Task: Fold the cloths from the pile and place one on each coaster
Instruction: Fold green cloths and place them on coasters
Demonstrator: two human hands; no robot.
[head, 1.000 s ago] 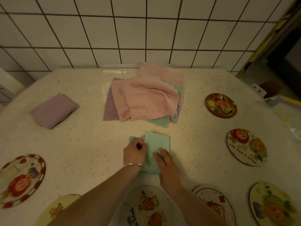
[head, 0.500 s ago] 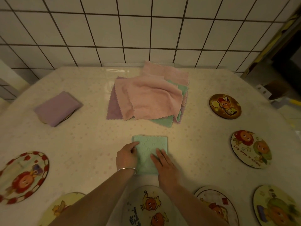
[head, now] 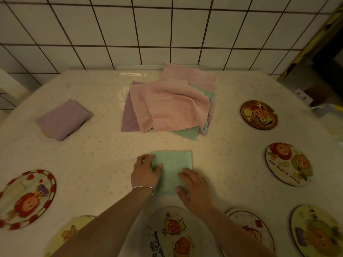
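A folded green cloth (head: 173, 165) lies square on the table in front of me. My left hand (head: 145, 173) grips its left edge, fingers curled at the side and thumb on top. My right hand (head: 194, 186) rests on its near right part, thumb at the near edge. Behind it sits the pile of pink, green and purple cloths (head: 172, 108). A folded purple cloth (head: 63, 119) covers one coaster at the far left. Bare round cartoon coasters lie around, among them one just below my hands (head: 172, 232), one on the left (head: 26, 199) and one on the right (head: 289, 164).
More coasters sit at the far right (head: 259, 115), near right (head: 317, 234) and along the near edge (head: 250, 229). A white tiled wall (head: 167, 30) rises behind the table. The table's right edge drops off to a dark area with boxes.
My left hand slid from the top of the green cloth to its left edge. My right hand drew back toward the near right corner. The cloth now lies flat and square.
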